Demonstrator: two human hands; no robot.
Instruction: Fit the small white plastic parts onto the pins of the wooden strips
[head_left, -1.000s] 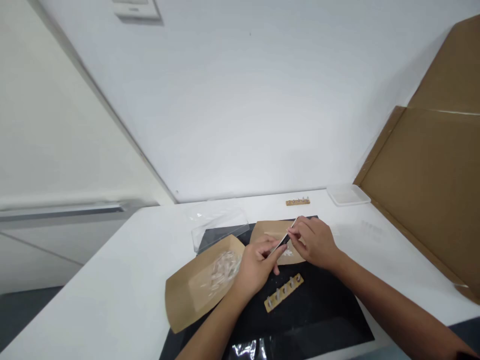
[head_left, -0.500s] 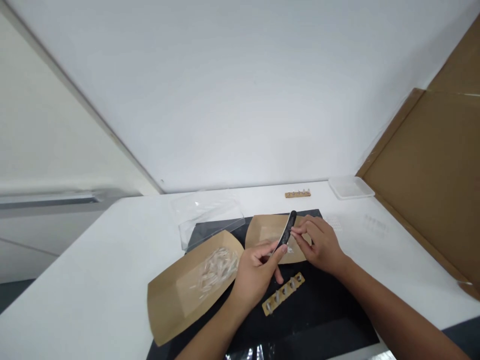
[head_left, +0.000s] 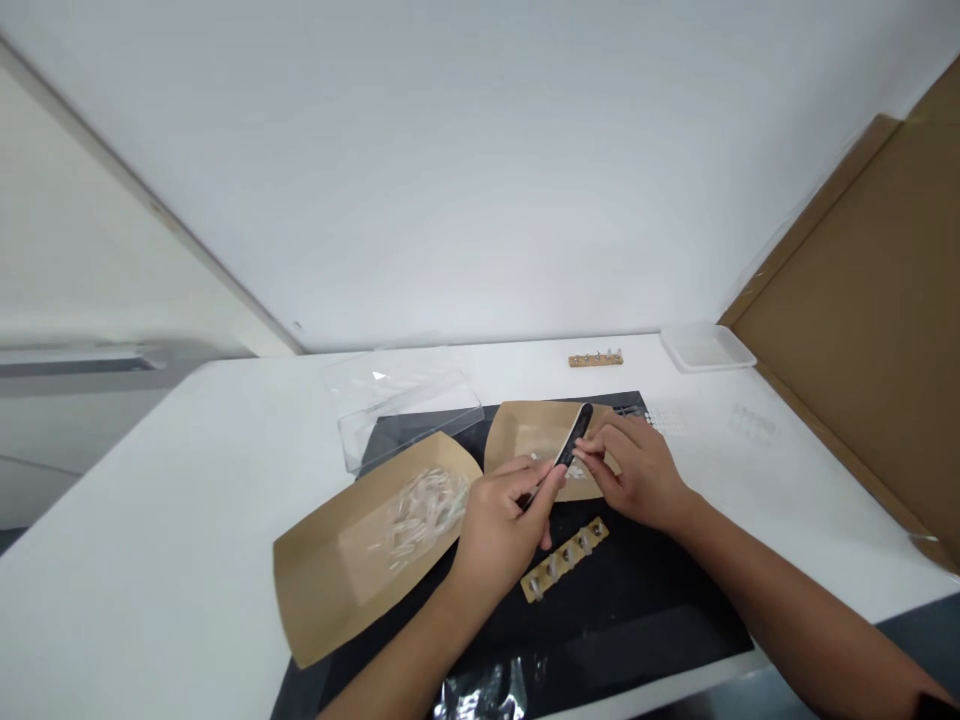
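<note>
My left hand (head_left: 499,515) is closed around the lower end of a narrow black nail file (head_left: 574,438) with a white edge, which tilts up and to the right. Pinched fingers of my right hand (head_left: 637,468) meet the file's right side; whatever small piece they hold is too hidden to name. Below both hands, a gold-coloured strip stand (head_left: 568,556) with several small posts carrying clear pieces lies on the black mat (head_left: 637,600). To the left, a brown paper tray (head_left: 322,570) holds many clear nail tips (head_left: 431,510). Another brown paper tray (head_left: 514,425) sits behind the file, with small whitish bits in it.
Clear plastic covers (head_left: 405,400) lie at the back left. A second strip stand (head_left: 595,359) and a translucent shallow box (head_left: 709,348) are near the wall. Sheets of small clear dots (head_left: 666,421) rest right of the mat. A cardboard panel (head_left: 862,330) borders the right side.
The camera view has shifted slightly, so the table things appear higher. The file leans a little further right, with both hands still at it.
</note>
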